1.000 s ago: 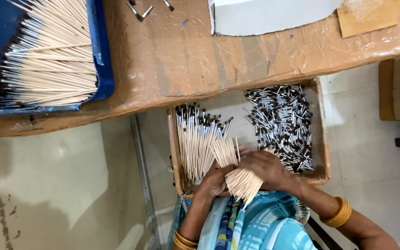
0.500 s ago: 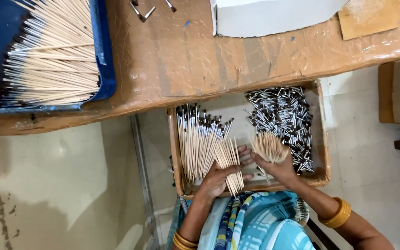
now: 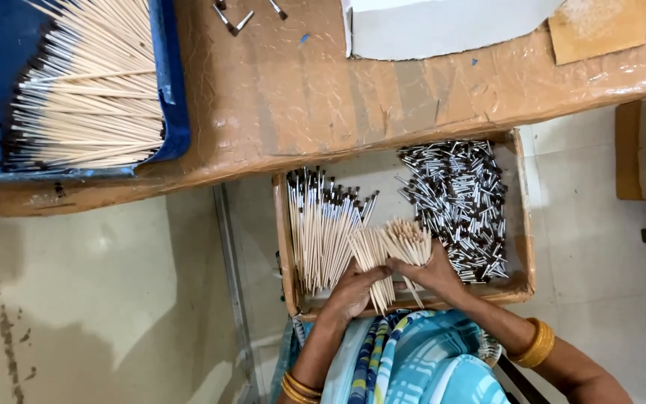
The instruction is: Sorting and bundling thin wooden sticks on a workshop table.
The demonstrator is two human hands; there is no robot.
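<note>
A shallow cardboard box (image 3: 520,224) rests on my lap. On its left side lies a row of thin pale wooden sticks with dark tips (image 3: 321,224); on its right, a heap of small silver metal ferrules (image 3: 457,200). My left hand (image 3: 353,290) grips a fanned bundle of bare sticks (image 3: 374,258) over the box's near edge. My right hand (image 3: 431,273) grips a second bundle of sticks (image 3: 410,239), ends pointing away from me, right beside the first bundle.
A wooden bench wrapped in brown tape (image 3: 323,97) stands beyond the box. It carries a blue tray (image 3: 170,97) full of long dark-tipped sticks (image 3: 84,105), a white sheet (image 3: 443,26) and small metal tools (image 3: 233,19). Pale tiled floor (image 3: 99,299) lies left.
The single bundle in both hands was split into two. My right hand carried its part out to the right, then brought it back toward the left-hand bundle.
</note>
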